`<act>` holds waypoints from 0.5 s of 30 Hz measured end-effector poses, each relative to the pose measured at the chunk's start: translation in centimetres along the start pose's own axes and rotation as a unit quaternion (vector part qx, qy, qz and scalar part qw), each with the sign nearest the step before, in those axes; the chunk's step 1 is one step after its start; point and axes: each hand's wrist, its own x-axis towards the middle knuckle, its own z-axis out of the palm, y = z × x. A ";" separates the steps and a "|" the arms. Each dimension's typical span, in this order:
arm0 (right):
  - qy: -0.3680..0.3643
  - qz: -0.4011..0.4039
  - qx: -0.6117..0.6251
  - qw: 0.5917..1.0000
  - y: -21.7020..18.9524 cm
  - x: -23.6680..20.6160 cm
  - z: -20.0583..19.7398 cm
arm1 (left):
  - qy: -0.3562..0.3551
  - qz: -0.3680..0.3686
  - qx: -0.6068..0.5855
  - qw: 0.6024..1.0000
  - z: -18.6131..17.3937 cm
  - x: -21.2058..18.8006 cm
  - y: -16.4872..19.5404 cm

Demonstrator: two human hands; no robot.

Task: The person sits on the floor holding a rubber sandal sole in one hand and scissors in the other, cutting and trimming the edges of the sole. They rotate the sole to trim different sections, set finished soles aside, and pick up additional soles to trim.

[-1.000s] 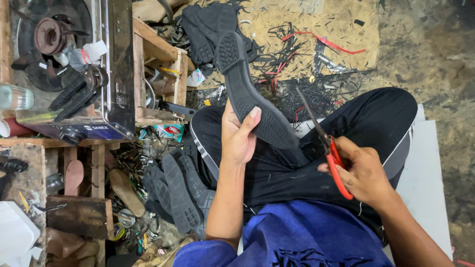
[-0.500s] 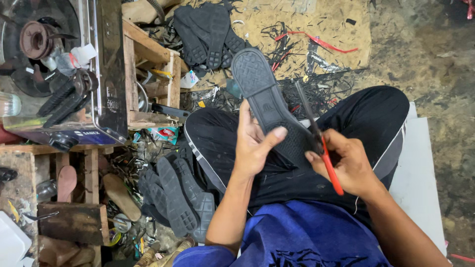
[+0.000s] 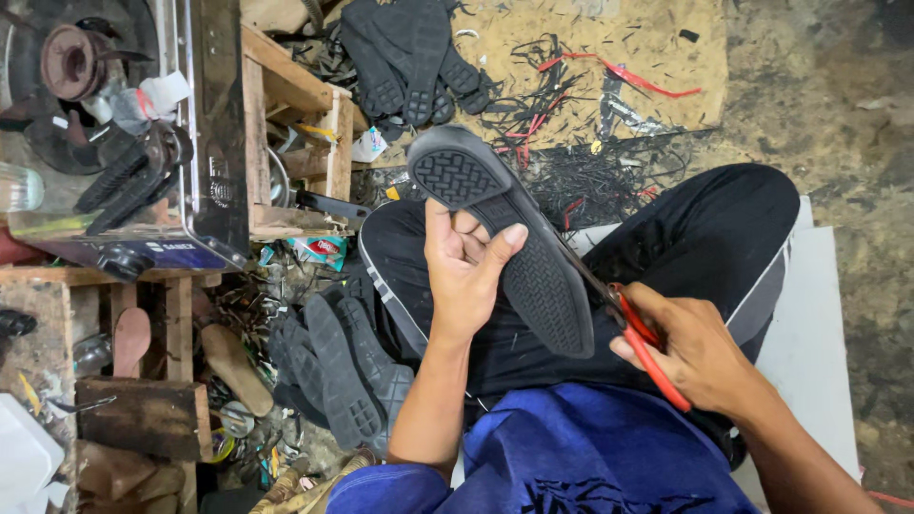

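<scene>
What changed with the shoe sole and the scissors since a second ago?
The sole tipped more sideways across the lap, heel end swinging left. The left hand shifted its grip toward the heel. The right hand brought the scissors in against the sole's right edge. Both hands kept hold of their things; the sole piles stayed put.

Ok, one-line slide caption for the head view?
Left hand holds black shoe sole; right hand trims its edge with red-handled scissors.

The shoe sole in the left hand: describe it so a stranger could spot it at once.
Start at the crossed legs in black trousers. Above the lap, the left hand grips a black rubber shoe sole, tread up. Unlike the soles piled on the floor, it is lifted, with red-handled scissors at its edge.
</scene>
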 end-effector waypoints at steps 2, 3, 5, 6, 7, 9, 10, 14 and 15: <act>0.001 -0.008 -0.001 1.000 -0.2 0.5 -0.2 | -0.010 -0.009 -0.007 1.000 0.4 -0.5 -0.3; 0.000 -0.013 -0.001 1.000 -0.3 0.6 -0.2 | -0.015 -0.014 -0.010 1.000 0.5 -0.6 -0.4; 0.008 0.007 0.041 0.999 -0.5 0.6 0.0 | -0.013 -0.022 -0.026 0.999 0.5 -0.9 -0.5; 0.011 0.015 0.062 0.998 -0.7 0.6 0.1 | -0.010 -0.024 -0.033 0.999 0.4 -1.0 -0.6; 0.009 0.013 0.068 0.998 -0.8 0.6 0.2 | -0.007 -0.030 -0.053 0.998 0.4 -1.0 -0.7; 0.006 0.011 0.079 0.997 -1.1 0.4 0.4 | -0.001 -0.042 -0.094 0.995 0.4 -1.1 -0.7; 0.010 0.010 0.070 0.997 -1.3 0.5 0.4 | -0.002 -0.049 -0.102 0.994 0.4 -1.1 -0.7; 0.040 -0.006 0.007 0.999 -1.7 0.8 0.2 | -0.015 -0.081 -0.124 0.989 0.7 -1.5 -0.4; 0.051 -0.013 -0.015 0.998 -1.8 0.9 0.2 | -0.021 -0.092 -0.127 0.987 0.9 -1.6 -0.4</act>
